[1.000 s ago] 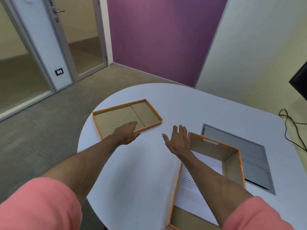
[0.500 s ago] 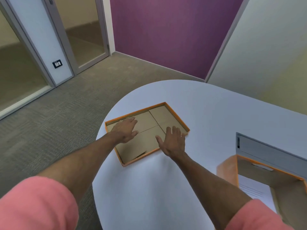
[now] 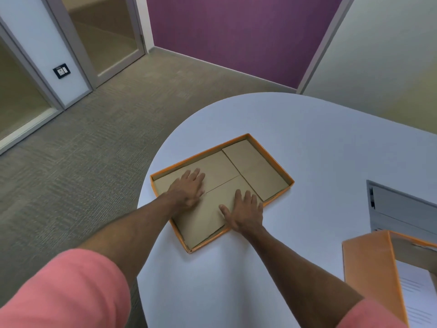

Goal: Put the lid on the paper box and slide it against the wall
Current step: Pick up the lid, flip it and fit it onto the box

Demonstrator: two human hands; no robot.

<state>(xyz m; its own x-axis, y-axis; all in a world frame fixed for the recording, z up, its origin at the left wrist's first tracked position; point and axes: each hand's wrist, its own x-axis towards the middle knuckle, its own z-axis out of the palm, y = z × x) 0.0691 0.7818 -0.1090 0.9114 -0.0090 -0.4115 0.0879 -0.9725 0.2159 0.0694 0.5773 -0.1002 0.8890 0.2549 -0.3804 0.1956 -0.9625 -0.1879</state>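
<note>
The lid [image 3: 257,169] is a shallow orange tray with a brown cardboard inside, lying upside down at the left end of the white table [image 3: 319,143]. My left hand [image 3: 188,189] lies flat inside the lid near its left part, fingers spread. My right hand [image 3: 244,213] rests over the lid's near rim, fingers apart and reaching into it. Neither hand has closed on the lid. The orange paper box [image 3: 369,271] stands open at the lower right, cut off by the frame, with white printed sheets inside.
A grey cable hatch [image 3: 402,209] is set into the table beyond the box. The table's rounded left edge drops to carpet [image 3: 82,150]. A purple wall [image 3: 236,31] and a pale wall [image 3: 378,55] stand behind; glass doors are at the far left.
My view has swung left, so the lid is now central and the box has slid to the right edge. Both hands have moved forward from above the table onto the lid.
</note>
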